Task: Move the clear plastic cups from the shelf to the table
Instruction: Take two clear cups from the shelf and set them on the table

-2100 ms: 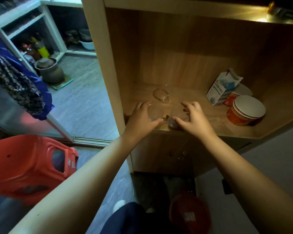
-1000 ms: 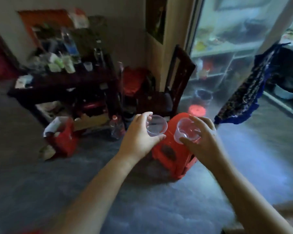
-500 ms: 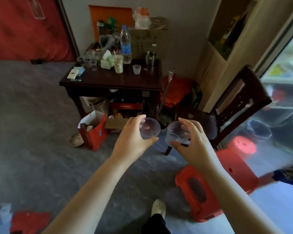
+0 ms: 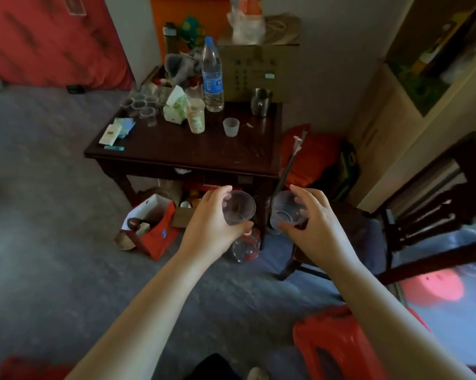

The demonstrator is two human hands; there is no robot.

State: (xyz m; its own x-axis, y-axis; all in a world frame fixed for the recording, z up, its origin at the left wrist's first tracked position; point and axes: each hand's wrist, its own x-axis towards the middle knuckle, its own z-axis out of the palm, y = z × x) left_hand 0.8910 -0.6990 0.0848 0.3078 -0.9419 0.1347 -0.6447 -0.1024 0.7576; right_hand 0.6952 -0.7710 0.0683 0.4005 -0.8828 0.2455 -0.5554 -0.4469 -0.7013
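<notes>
My left hand (image 4: 208, 229) grips a clear plastic cup (image 4: 238, 207), mouth up, held in the air. My right hand (image 4: 314, 227) grips a second clear plastic cup (image 4: 286, 211) the same way, close beside the first. Both cups hang just short of the front edge of a dark wooden table (image 4: 193, 152), below its top. Several clear cups (image 4: 142, 105) stand grouped at the table's far left corner. One frosted cup (image 4: 230, 127) stands alone near the table's middle.
On the table stand a water bottle (image 4: 212, 75), a metal mug (image 4: 261, 101), a tissue pack and a lidded drink cup. A red box (image 4: 156, 231) and a bottle lie on the floor by the table. A dark chair (image 4: 434, 204) is at the right, a red stool (image 4: 338, 349) near my feet.
I have turned from the shelf with a cup in each hand and come closer to the table, which now fills more of the view.
</notes>
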